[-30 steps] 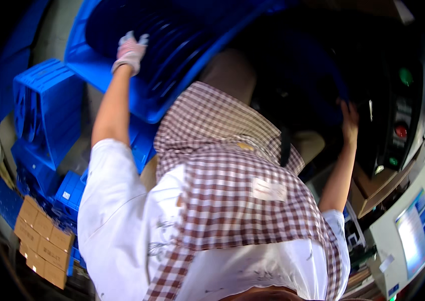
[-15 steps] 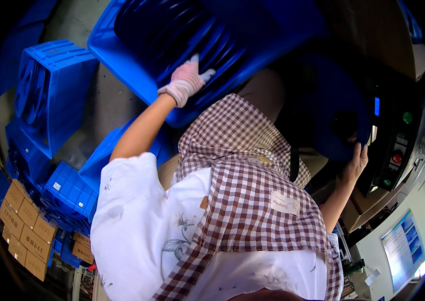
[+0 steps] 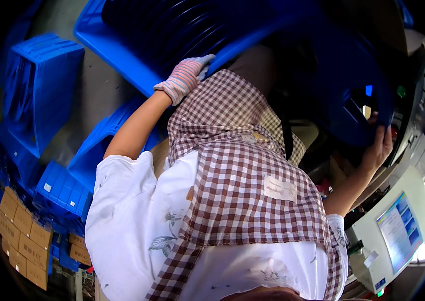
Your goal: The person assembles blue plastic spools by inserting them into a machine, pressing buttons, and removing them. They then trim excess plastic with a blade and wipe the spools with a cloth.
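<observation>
My left hand (image 3: 187, 78) wears a pink-and-grey striped glove. Its fingers are closed on the near rim of a large blue crate (image 3: 114, 60). Inside that crate stands a row of thin dark discs (image 3: 187, 30), edge up. At the right my bare right hand (image 3: 379, 145) grips the edge of a large dark blue disc (image 3: 332, 108), which looks like a plastic reel. Light shows through openings near its middle. Deep shadow hides much of the disc, and part of my right fingers lie behind its edge.
Beyond the disc stands a dark machine (image 3: 413, 120) with round buttons. Another blue crate (image 3: 57, 90) holding discs stands at the left, with more blue crates (image 3: 62, 188) and stacked cardboard boxes (image 3: 24, 231) nearer. A pale panel with a poster (image 3: 400, 231) is at the lower right.
My left hand has gone from over the discs to the crate's near rim and closed there. My right hand and the disc have moved right, and the disc has turned, showing its openings.
</observation>
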`<state>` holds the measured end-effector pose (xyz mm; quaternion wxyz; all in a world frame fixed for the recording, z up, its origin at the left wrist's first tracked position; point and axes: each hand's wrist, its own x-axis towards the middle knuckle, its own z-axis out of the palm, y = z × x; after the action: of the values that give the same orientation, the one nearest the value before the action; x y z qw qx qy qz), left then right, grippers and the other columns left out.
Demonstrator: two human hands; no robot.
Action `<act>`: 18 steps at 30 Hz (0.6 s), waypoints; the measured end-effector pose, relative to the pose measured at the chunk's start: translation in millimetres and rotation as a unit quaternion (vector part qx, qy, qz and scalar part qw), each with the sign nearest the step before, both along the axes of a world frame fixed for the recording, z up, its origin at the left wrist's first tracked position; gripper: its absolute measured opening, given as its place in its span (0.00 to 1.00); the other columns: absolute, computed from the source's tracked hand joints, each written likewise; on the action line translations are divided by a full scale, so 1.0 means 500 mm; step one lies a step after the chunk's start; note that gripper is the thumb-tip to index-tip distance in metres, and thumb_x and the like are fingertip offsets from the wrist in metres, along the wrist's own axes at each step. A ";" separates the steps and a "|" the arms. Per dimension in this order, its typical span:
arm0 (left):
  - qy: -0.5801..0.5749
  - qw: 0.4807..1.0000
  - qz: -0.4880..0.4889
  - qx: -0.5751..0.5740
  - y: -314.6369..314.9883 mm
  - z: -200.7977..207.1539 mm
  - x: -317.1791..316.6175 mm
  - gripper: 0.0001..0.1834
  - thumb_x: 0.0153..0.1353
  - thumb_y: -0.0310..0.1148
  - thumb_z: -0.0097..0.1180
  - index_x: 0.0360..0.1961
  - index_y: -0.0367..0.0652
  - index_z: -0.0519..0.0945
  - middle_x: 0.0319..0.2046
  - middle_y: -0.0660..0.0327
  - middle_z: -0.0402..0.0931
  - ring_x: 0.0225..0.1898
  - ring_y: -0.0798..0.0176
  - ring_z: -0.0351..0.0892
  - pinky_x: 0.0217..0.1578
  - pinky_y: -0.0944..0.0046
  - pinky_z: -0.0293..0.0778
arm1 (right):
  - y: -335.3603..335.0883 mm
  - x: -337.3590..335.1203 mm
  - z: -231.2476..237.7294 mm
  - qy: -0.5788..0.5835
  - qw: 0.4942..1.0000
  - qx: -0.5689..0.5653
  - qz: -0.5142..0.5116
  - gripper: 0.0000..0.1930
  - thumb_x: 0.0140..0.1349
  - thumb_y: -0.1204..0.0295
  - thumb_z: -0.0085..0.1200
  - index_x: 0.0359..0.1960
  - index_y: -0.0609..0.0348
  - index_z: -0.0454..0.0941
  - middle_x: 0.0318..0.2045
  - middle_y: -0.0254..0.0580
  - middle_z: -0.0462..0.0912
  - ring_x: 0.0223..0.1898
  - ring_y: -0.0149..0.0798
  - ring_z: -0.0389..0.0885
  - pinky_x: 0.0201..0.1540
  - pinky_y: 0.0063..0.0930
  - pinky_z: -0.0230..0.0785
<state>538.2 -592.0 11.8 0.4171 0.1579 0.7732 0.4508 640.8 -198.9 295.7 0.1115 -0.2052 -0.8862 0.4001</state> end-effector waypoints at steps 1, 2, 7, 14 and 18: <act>0.063 0.998 0.000 -0.004 0.009 -0.017 0.009 0.18 0.60 0.30 0.51 0.53 0.42 0.74 0.40 0.47 0.79 0.39 0.45 0.78 0.41 0.52 0.73 | -0.001 -0.005 0.017 0.012 0.998 -0.048 -0.045 0.14 0.69 0.69 0.45 0.43 0.69 0.77 0.43 0.44 0.80 0.42 0.32 0.75 0.49 0.25 0.65; 0.126 0.992 0.001 -0.007 -0.002 -0.051 0.023 0.18 0.60 0.31 0.51 0.52 0.43 0.74 0.39 0.47 0.79 0.39 0.45 0.78 0.41 0.51 0.73 | 0.000 -0.014 0.023 0.034 0.997 -0.065 -0.028 0.15 0.70 0.68 0.44 0.43 0.71 0.76 0.43 0.47 0.80 0.41 0.35 0.77 0.48 0.26 0.68; 0.274 0.951 0.030 -0.138 -0.035 -0.116 0.005 0.17 0.61 0.34 0.51 0.52 0.45 0.75 0.42 0.47 0.79 0.45 0.46 0.78 0.47 0.52 0.73 | 0.074 -0.048 0.011 0.075 0.936 -0.333 -0.089 0.16 0.68 0.64 0.48 0.44 0.68 0.75 0.43 0.50 0.79 0.38 0.39 0.78 0.42 0.30 0.73; 0.203 0.952 0.011 -0.227 -0.044 -0.145 -0.007 0.20 0.63 0.36 0.48 0.57 0.49 0.70 0.51 0.51 0.75 0.50 0.46 0.75 0.51 0.52 0.71 | 0.090 -0.100 -0.047 0.029 0.835 -0.540 -0.098 0.14 0.68 0.62 0.48 0.40 0.62 0.76 0.43 0.47 0.77 0.38 0.39 0.77 0.42 0.32 0.74; 0.112 0.968 0.049 -0.220 -0.070 -0.190 0.022 0.23 0.64 0.38 0.46 0.60 0.50 0.67 0.51 0.48 0.74 0.52 0.44 0.73 0.52 0.51 0.70 | 0.077 -0.146 -0.098 0.013 0.837 -0.536 -0.105 0.13 0.67 0.63 0.49 0.39 0.62 0.77 0.41 0.48 0.79 0.36 0.38 0.79 0.41 0.31 0.74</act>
<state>549.3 -627.0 -83.3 0.3298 0.0736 0.9019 0.2690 567.8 -160.5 246.7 0.0375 -0.3196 -0.5043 0.8013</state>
